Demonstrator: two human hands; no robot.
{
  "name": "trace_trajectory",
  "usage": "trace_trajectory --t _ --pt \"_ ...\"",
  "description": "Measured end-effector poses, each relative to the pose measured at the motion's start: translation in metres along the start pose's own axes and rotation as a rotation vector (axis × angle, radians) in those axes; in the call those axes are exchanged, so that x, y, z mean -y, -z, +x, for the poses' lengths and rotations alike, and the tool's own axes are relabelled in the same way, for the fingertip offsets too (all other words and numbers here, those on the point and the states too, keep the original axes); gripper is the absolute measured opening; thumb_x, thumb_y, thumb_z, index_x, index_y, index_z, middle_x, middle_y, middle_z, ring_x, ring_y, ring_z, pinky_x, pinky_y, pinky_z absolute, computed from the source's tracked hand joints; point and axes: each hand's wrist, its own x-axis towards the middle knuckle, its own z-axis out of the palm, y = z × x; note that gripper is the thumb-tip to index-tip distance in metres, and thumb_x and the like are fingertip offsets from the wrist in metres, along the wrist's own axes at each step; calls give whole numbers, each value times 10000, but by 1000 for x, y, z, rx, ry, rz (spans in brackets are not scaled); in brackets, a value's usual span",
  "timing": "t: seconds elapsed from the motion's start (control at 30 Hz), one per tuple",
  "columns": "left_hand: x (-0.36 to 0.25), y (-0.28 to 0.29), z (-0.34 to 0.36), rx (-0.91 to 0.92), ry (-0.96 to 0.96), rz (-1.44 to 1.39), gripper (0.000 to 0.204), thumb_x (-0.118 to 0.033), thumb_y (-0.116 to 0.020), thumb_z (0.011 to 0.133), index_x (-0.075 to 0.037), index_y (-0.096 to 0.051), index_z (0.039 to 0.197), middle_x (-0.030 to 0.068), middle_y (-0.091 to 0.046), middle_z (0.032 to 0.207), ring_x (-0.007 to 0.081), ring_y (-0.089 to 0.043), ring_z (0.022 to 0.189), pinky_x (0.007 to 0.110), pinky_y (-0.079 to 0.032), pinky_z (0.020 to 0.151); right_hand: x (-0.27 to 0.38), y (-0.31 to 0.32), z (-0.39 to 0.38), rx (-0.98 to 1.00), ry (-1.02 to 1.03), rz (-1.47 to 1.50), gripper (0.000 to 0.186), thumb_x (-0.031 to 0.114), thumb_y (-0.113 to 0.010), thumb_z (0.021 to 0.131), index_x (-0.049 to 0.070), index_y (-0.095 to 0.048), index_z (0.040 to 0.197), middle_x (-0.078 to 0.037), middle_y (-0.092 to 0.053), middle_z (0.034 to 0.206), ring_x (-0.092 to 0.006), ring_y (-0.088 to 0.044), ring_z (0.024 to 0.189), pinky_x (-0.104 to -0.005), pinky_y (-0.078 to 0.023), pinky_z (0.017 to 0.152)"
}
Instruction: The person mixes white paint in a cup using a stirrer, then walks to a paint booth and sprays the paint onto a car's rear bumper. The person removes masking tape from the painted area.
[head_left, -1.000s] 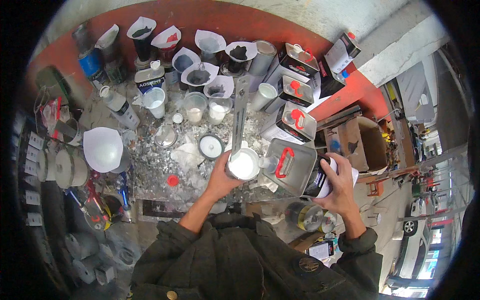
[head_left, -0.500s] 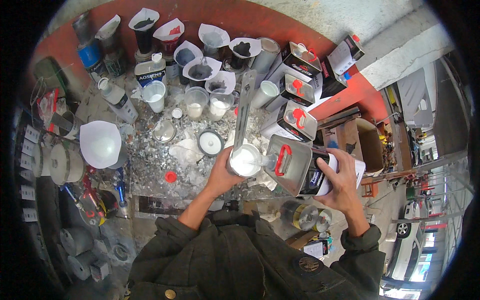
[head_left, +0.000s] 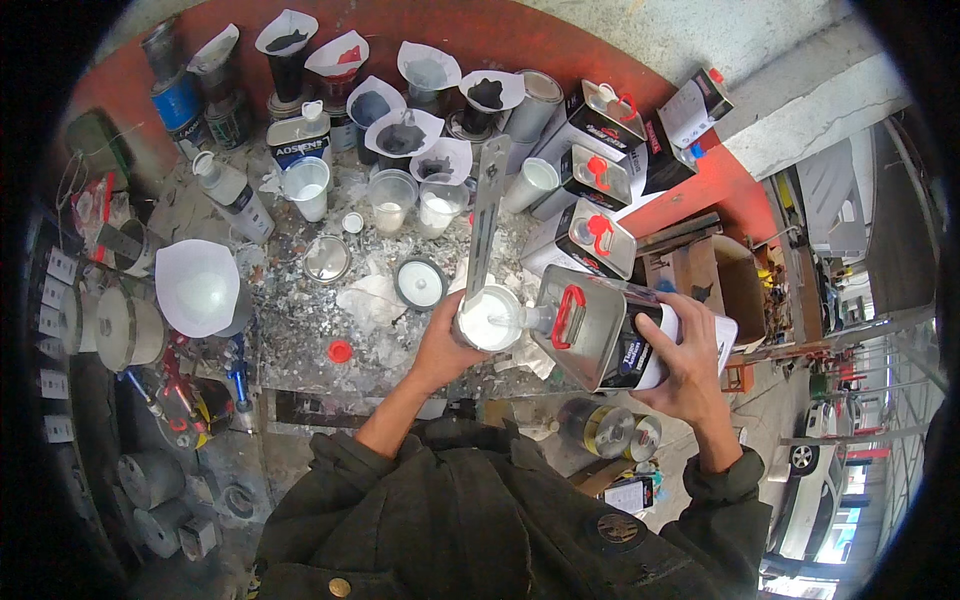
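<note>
My left hand (head_left: 437, 350) is wrapped round a cup of white liquid (head_left: 488, 318) above the near edge of the bench. A long metal mixing stick (head_left: 487, 215) with slots stands in this cup and leans toward the far side. On the right, my right hand (head_left: 688, 365) grips a rectangular metal can (head_left: 590, 330) with a red handle, held tipped on its side. The can's clear spout (head_left: 541, 318) reaches the cup's right rim, and a thin streak of liquid shows inside the cup. Just left of the cup lies a round dark-rimmed lid (head_left: 421, 284) with white on it.
Plastic cups (head_left: 391, 200) with white contents stand farther back, before several paper-topped containers (head_left: 403, 135). Upright metal cans (head_left: 580, 240) crowd the back right. A squeeze bottle (head_left: 232, 195), a red cap (head_left: 340, 351) and spray guns (head_left: 180, 385) are to the left. The bench (head_left: 290, 345) is paint-spattered.
Both hands keep their grips, and the cup stays under the spout. The can has shifted very slightly to the right; the rest of the scene moves only a little with the view.
</note>
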Motion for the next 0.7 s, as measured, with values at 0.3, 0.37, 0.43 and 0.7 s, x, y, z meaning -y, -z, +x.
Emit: trace_trajectory --t 0.3,0.37,0.43,0.7 --pt "2 -1 1 -18 1 -8 927 -23 -897 608 -45 -432 1410 75 -608 1275 193 -572 1204 354 -451 1040 -4 0 -6 -15 -26 13 1062 157 -898 367 241 -563 1371 -187 -492 1375 -426 -502 1197 -544 -401 997" --pt "6 -2 1 -23 4 -50 916 -29 -902 609 -47 -441 1401 73 -612 1268 192 -577 1200 355 -457 1038 -10 -5 -13 -42 -69 62 1068 167 -906 392 188 -538 1394 -194 -493 1370 -428 -503 1202 -524 -406 1014" --pt "5 -4 1 -17 18 -81 910 -33 -906 611 -48 -446 1396 72 -616 1264 192 -581 1199 356 -462 1037 -17 -15 -26 -90 -143 154 1078 182 -912 421 124 -506 1418 -204 -494 1365 -423 -503 1212 -498 -411 1029" --pt "-23 -4 -2 12 134 -55 922 -81 -932 614 -34 -447 1397 86 -618 1281 196 -584 1202 362 -470 1033 -52 -78 -90 -392 -689 866 1303 156 -923 535 30 -171 1592 -178 -474 1451 -279 -513 1306 -387 -407 1106"
